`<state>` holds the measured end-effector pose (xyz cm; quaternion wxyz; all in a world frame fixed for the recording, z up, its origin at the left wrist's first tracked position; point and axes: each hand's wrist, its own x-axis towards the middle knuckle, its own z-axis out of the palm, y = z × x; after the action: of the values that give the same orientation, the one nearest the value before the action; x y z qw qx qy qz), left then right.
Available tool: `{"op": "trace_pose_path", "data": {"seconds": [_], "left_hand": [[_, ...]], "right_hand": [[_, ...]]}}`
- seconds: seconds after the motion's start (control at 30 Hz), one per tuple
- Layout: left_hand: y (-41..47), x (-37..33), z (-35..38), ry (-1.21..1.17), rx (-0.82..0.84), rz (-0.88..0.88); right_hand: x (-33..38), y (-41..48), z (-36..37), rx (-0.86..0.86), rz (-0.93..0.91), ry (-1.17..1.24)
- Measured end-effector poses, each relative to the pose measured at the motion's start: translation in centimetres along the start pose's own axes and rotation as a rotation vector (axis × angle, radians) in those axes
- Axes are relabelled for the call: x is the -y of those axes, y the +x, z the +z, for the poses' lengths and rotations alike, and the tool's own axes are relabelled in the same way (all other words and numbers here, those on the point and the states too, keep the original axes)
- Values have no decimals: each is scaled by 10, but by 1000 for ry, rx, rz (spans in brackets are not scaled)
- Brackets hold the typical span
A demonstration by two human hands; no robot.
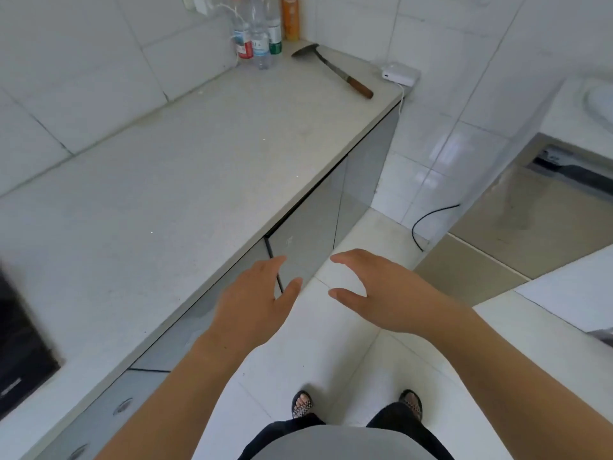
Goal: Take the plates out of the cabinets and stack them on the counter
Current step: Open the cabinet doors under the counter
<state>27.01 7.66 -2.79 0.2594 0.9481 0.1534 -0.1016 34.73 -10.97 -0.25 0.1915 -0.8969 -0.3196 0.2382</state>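
Observation:
No plate is in view. A pale counter (pixel 185 180) runs from the lower left to the upper right, with grey cabinet doors (pixel 308 240) below its front edge. One door stands slightly ajar at its top corner. My left hand (pixel 255 300) reaches forward with relaxed fingers, its fingertips at the edge of that door. My right hand (pixel 374 287) hovers beside it over the floor, fingers and thumb spread in a loose curve. Neither hand holds anything. The inside of the cabinet is hidden.
Several bottles (pixel 262 34) stand at the counter's far end by the tiled wall. A spatula with a wooden handle (pixel 335 69) and a white power adapter (pixel 398 74) lie near there. A black hob (pixel 23 353) is at the left edge. White floor tiles (pixel 331 360) lie below.

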Motion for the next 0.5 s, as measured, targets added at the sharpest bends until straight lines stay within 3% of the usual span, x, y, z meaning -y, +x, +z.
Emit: {"op": "trace_pose_path", "data": {"seconds": [0.5], "left_hand": [[65, -78, 31, -19, -252, -554]], "right_hand": [[-81, 133, -63, 209, -555, -100]]}}
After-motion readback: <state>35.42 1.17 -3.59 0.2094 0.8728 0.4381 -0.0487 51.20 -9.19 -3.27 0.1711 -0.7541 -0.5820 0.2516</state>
